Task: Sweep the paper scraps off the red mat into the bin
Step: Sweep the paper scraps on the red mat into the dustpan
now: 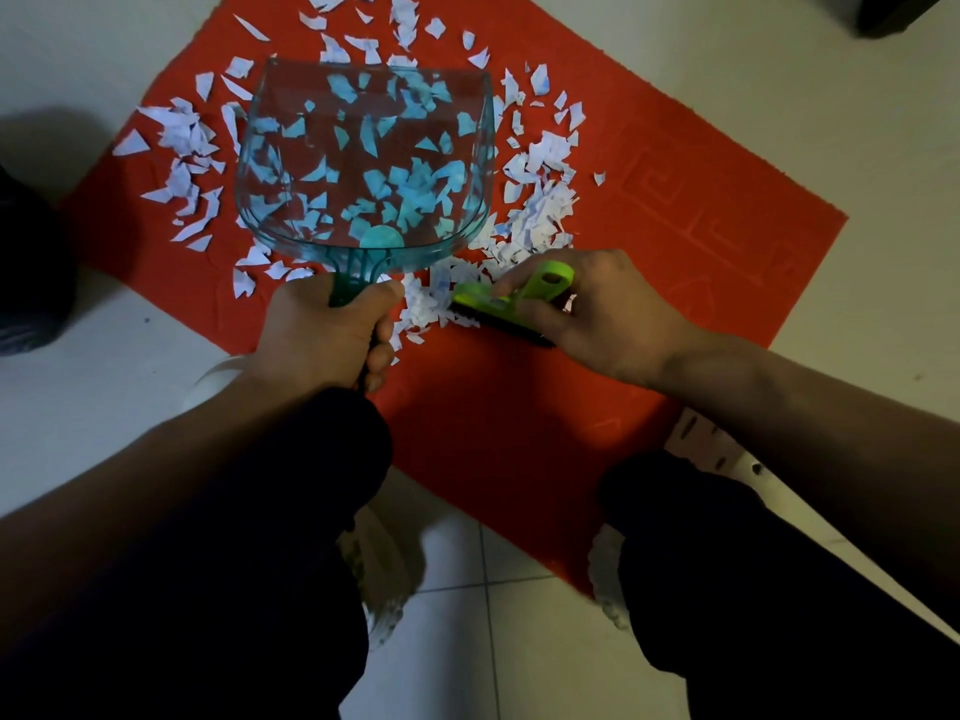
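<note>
Two hands are loaded: my left hand (332, 330) is clenched on the handle of the translucent teal dustpan (363, 158), my right hand (592, 314) grasps the green hand brush (514, 298). Brush bristles rest on the red mat (675, 252), long axis running left to right, just beside the dustpan handle. Paper scraps (535, 210) lie beyond the brush, around and beneath the raised pan. No bin identifiable.

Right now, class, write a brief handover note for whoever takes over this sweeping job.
Left hand: gripping the handle of the clear teal dustpan, held over the scraps.
Right hand: holding the green brush at the pile's near edge.
Paper scraps: spread over the red mat, mostly its far half.
Done: near half mostly cleared.
Left: sweep scraps into the dustpan, then empty it; no bin clearly in view.
</note>
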The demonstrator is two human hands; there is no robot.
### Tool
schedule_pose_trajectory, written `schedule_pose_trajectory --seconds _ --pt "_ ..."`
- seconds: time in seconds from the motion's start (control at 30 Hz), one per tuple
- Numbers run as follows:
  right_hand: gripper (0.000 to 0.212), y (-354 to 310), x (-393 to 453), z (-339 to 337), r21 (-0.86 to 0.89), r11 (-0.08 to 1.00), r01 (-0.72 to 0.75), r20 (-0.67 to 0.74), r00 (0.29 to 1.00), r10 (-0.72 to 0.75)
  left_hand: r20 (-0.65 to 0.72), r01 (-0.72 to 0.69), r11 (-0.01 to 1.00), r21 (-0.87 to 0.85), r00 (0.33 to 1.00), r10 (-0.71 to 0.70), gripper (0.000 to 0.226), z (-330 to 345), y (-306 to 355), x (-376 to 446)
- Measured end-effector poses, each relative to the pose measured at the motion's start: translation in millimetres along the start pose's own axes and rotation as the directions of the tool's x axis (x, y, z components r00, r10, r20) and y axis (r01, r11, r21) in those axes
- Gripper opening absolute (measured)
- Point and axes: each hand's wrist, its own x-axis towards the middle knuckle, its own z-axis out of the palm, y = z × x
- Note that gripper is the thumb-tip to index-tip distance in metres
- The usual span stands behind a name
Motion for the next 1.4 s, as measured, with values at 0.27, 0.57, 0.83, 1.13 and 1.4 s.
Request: schedule_pose_trajectory --seconds 0.27,0.57,0.83,1.13,1.4 --pt "0.021 2 -13 7 0.020 0.999 -0.035 0.200 0.979 0.031 0.012 0.005 1.000 0.014 1.000 -0.005 0.035 0 -2 2" --pt "0.024 1 -4 1 0.014 0.999 0.037 -0.079 0.996 -0.036 0.003 0.002 1.000 0.002 1.000 -0.002 0.035 1 -1 1" --pt "0.014 7 -31 -1 0.304 0.940 -0.156 -0.402 0.873 0.275 0.016 -0.005 1.000 0.022 1.000 0.004 0.036 3 -3 0" --pt "0.021 44 -47 -6 0.322 0.891 -0.319 -0.586 0.673 0.452 0.041 -0.002 1.000 -0.002 0.999 0.003 0.033 8 -2 1" --pt "0.022 50 -46 2 0.152 0.901 -0.405 -0.525 0.740 0.421 0.030 -0.012 1.000 0.023 1.000 0.011 0.036 12 -2 0"
